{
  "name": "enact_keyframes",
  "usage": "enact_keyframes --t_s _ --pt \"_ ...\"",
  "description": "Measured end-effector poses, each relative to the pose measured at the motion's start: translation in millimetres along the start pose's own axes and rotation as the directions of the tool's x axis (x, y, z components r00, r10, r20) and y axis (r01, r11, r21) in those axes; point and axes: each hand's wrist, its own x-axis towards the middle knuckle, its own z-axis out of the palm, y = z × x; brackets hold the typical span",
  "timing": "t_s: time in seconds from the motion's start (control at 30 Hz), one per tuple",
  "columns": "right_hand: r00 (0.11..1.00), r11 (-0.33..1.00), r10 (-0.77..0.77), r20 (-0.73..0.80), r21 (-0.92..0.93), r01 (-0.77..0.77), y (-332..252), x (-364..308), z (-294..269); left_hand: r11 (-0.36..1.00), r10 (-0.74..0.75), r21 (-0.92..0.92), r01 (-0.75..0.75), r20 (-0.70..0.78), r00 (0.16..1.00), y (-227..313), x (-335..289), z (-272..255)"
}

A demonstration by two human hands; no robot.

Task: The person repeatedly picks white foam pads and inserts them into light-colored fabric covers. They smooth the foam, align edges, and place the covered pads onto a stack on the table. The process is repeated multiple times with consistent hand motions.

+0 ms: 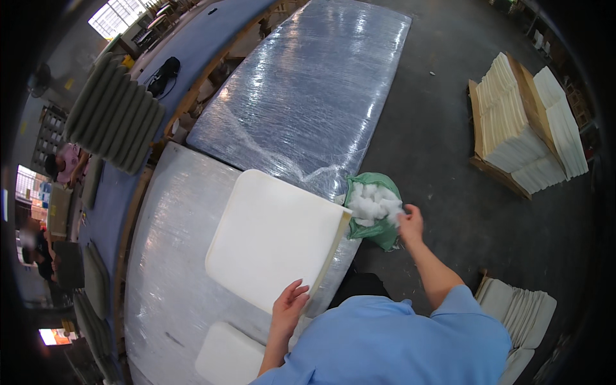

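Observation:
A white seat cushion [273, 237] with rounded far corners lies on the plastic-covered table, its yellowish edge strip [333, 251] facing right. My left hand [290, 307] is at the cushion's near right corner, fingers spread and slightly bent, gripping nothing I can see. At the table's right edge stands a green bag [389, 239], open at the top and full of fluffy white fibre stuffing [372, 202]. My right hand [411, 226] is at the bag's right rim, its fingers closed on a tuft of the stuffing. The palm side of that hand is hidden.
Another white cushion [228, 354] lies at the near left. Beyond is a long film-wrapped surface [308, 83]. Left, a blue bench [186, 48] bears a stack of grey cushions [115, 112]. White padded sheets [513, 138] stand on the floor at right. Two people are at far left.

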Motion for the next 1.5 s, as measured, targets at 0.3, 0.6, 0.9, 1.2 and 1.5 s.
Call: enact_keyframes --t_s 0.3,0.6,0.9,1.2,1.5 --pt "0.814 0.737 -0.361 0.454 -0.396 0.548 -29.3 89.3 94.5 0.973 -0.230 -0.083 0.216 -0.449 0.863 4.2 -3.9 -40.7" --pt "0.638 0.542 0.453 0.623 -0.760 0.358 1.8 123.8 184.2 0.909 -0.389 -0.093 0.406 -0.534 0.751 -26.8 -32.0 -25.4" --pt "0.559 0.191 0.460 0.690 -0.692 0.697 44.4 148.2 242.7 0.790 -0.527 -0.013 0.612 -0.525 0.669 -66.3 -57.0 -24.3" --pt "0.617 0.116 0.273 0.738 -0.662 0.741 25.8 180.4 267.1 0.690 -0.622 -0.021 0.724 -0.529 0.578 -95.3 -81.9 -12.6" --pt "0.452 0.276 -0.200 0.869 -0.393 0.877 -52.3 100.5 270.0 0.838 -0.434 -0.066 0.541 -0.683 0.588 -146.8 -111.1 -3.9"
